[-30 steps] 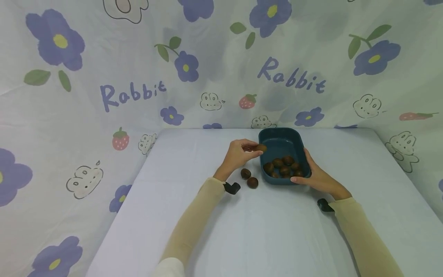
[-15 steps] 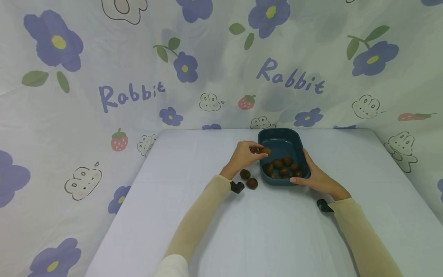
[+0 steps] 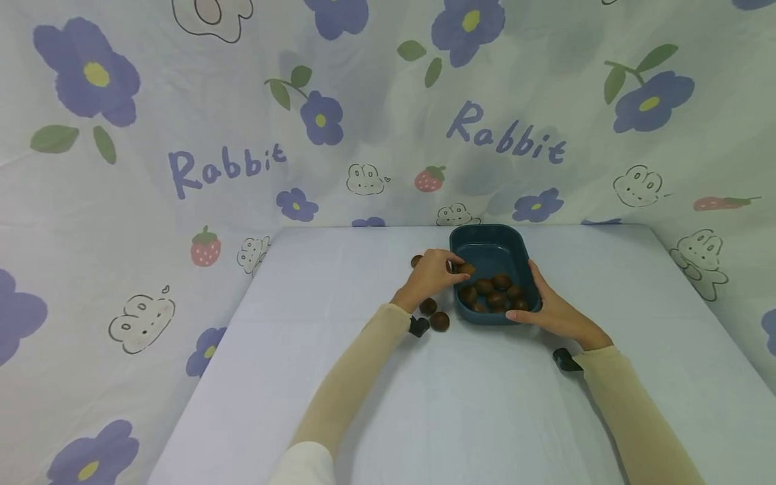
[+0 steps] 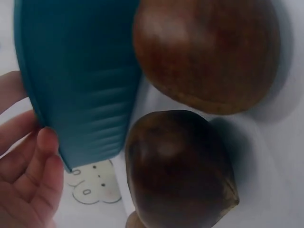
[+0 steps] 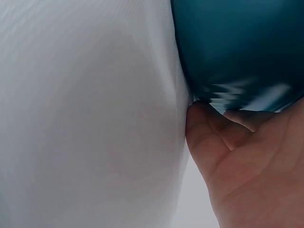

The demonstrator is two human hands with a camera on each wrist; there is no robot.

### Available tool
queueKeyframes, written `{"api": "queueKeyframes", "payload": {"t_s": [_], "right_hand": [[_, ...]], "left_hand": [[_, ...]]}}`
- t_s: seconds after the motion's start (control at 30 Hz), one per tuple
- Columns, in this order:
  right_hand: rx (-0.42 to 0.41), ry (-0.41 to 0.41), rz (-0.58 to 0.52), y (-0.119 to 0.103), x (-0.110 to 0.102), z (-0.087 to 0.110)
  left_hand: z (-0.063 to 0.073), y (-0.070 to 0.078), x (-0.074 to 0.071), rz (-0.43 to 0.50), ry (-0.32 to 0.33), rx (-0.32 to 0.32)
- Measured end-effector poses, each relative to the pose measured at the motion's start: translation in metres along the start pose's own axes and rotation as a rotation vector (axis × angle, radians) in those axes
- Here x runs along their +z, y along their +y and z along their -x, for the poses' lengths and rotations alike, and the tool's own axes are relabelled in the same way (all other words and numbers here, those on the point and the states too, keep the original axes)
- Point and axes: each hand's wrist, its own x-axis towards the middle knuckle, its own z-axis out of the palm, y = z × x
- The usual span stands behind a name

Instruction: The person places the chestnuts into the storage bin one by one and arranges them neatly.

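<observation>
In the head view my left hand (image 3: 429, 276) is over the left rim of a dark teal rectangular box (image 3: 488, 234). It pinches a brown chestnut (image 3: 465, 269) between thumb and fingertips, just inside the rim. Several chestnuts (image 3: 496, 300) lie in the near half of the box. My right hand (image 3: 560, 313) grips the box's near right corner, thumb at the front and fingers along the right side. The right wrist view shows those fingers (image 5: 204, 128) against the teal wall. In the left wrist view the left hand (image 4: 28, 166) is beside the box; its held chestnut is hidden there.
Two chestnuts (image 3: 440, 321) lie on the white table (image 3: 485, 404) left of the box's near corner. Another chestnut (image 3: 416, 261) shows behind the left hand. A patterned cloth (image 3: 376, 101) hangs behind the table.
My left hand has moved right with its chestnut, from beside the box to over its left rim. A table chestnut behind that hand has come into view. The right hand keeps its hold.
</observation>
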Motion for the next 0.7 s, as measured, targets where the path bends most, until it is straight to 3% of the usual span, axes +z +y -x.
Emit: {"api": "queueKeyframes", "payload": {"t_s": [0.23, 0.5, 0.7], "right_hand": [[-0.022, 0.002, -0.012, -0.002, 0.000, 0.000], [-0.011, 0.001, -0.007, -0.006, -0.001, 0.002], [0.010, -0.003, 0.005, -0.006, -0.001, 0.003]], "left_hand": [[-0.003, 0.005, 0.006, -0.237, -0.033, -0.013], [-0.009, 0.018, 0.006, -0.342, -0.085, -0.046], [-0.015, 0.020, 0.010, -0.385, -0.126, -0.063]]}}
